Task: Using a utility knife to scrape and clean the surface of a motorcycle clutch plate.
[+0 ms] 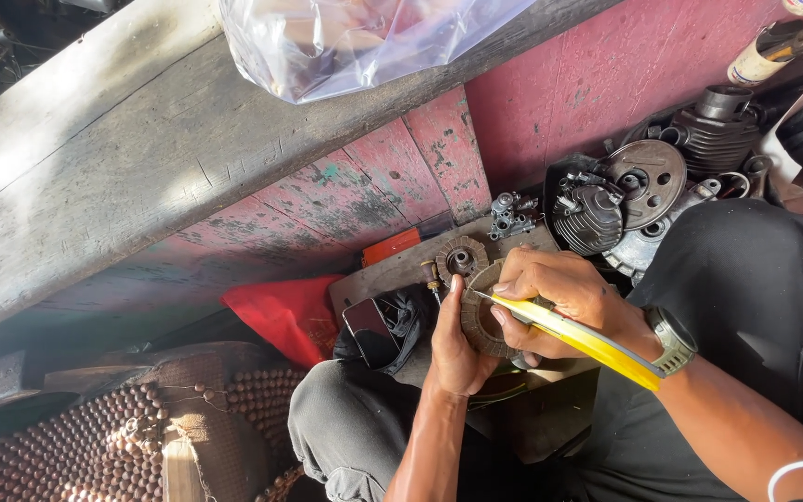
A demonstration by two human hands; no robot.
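Observation:
My left hand grips a round, brown toothed metal ring from below and holds it upright over my lap. My right hand holds a yellow-handled tool with its metal tip on the ring's upper left edge. The handle runs back along my right wrist, which wears a grey watch. A second round wound part lies on the board just above the ring.
A grey wooden plank and a pink painted wall rise ahead. A clear plastic bag lies on the plank. Engine parts sit at the right, a phone and red cloth at the left, and a beaded mat is at the lower left.

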